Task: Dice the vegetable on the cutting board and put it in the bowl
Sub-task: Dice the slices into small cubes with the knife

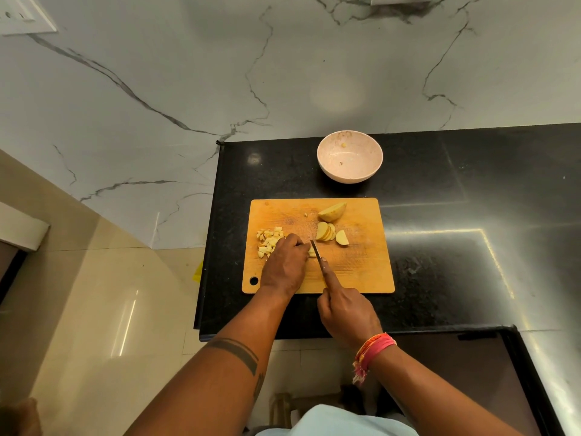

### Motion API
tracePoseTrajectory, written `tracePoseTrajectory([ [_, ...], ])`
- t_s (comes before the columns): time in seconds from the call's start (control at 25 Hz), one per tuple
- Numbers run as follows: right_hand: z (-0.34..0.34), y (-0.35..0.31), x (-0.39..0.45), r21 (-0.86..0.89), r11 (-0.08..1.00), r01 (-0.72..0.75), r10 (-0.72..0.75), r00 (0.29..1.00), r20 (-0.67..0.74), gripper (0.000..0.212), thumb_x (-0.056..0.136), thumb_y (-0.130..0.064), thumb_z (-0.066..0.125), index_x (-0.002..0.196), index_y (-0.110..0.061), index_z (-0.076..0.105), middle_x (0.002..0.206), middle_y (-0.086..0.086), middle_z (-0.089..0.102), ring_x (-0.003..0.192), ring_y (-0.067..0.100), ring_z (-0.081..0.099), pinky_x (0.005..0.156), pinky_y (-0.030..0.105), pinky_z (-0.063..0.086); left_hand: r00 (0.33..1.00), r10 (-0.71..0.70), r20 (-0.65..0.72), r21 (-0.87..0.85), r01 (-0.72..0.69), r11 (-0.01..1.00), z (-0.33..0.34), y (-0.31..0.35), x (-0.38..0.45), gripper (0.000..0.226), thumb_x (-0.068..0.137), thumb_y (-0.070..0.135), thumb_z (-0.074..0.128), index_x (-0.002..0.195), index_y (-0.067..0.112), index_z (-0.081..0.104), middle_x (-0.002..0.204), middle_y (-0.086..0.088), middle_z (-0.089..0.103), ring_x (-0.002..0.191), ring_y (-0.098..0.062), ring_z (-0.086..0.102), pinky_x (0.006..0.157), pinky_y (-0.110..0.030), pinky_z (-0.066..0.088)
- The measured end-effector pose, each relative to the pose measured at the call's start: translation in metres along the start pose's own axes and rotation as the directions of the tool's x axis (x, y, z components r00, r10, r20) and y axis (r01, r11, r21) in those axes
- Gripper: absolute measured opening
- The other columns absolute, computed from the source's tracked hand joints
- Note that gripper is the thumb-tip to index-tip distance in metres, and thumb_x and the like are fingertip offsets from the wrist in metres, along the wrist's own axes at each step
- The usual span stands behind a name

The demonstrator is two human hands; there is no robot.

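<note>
On the wooden cutting board, the left hand is curling its fingers down onto a pale potato piece, pinning it beside the blade. The right hand is gripping the knife handle, forefinger lying along the spine, the blade seemingly touching the piece. Diced cubes are lying at the board's left; fanned slices and an uncut wedge are sitting farther back. The pink bowl is standing on the black counter behind the board.

Warm dim light, countertop glare, wide-angle edge warp
</note>
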State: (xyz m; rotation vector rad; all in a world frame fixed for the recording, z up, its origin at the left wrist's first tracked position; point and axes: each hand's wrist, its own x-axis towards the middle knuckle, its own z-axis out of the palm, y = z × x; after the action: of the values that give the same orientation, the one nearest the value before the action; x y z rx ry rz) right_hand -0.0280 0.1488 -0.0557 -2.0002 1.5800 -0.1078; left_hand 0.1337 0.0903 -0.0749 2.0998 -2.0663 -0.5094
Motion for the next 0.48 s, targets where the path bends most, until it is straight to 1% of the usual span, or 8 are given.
tracePoseTrajectory([
  [0.08,0.001,-0.004,0.001,-0.018,1.000,0.008,-0.009,1.000,-0.004,0.070,0.102,-0.031,0.037,0.162,-0.034,0.001,0.066,-0.001,0.056,0.053,0.018,0.052,0.051,0.037,0.043,1.000,-0.004,-0.004,-0.007,0.004,1.000,0.000,0.001,0.000,0.033,0.106,0.026,0.045,0.131,0.016,0.065,0.128,-0.001,0.051,0.118,-0.020,0.047,0.094,-0.036,0.051],
  [0.2,0.004,-0.008,0.014,-0.034,0.999,0.002,-0.002,1.000,0.009,0.069,0.101,-0.033,0.036,0.162,-0.032,0.001,0.072,0.005,0.062,0.059,0.025,0.058,0.056,0.040,0.050,1.000,-0.018,-0.001,-0.026,0.018,0.999,0.000,0.002,0.001,0.031,0.105,0.026,0.047,0.127,0.016,0.067,0.125,-0.001,0.052,0.118,-0.019,0.047,0.094,-0.036,0.051],
  [0.32,0.007,-0.013,0.026,-0.062,0.998,-0.007,0.008,1.000,0.014,0.069,0.102,-0.033,0.034,0.162,-0.029,0.000,0.077,0.010,0.065,0.064,0.030,0.061,0.059,0.041,0.051,1.000,-0.025,-0.015,-0.028,0.025,0.999,0.000,0.003,0.003,0.031,0.105,0.029,0.048,0.123,0.015,0.069,0.121,-0.003,0.053,0.115,-0.020,0.049,0.093,-0.036,0.052],
  [0.48,0.010,-0.009,0.007,-0.112,0.994,-0.008,0.014,0.998,0.055,0.075,0.101,-0.031,0.036,0.160,-0.030,-0.010,0.071,0.004,0.058,0.055,0.024,0.053,0.054,0.037,0.044,0.999,-0.033,-0.040,-0.031,0.031,0.999,0.000,0.004,0.002,0.031,0.104,0.030,0.049,0.122,0.014,0.070,0.120,-0.004,0.054,0.114,-0.020,0.050,0.094,-0.033,0.050],
])
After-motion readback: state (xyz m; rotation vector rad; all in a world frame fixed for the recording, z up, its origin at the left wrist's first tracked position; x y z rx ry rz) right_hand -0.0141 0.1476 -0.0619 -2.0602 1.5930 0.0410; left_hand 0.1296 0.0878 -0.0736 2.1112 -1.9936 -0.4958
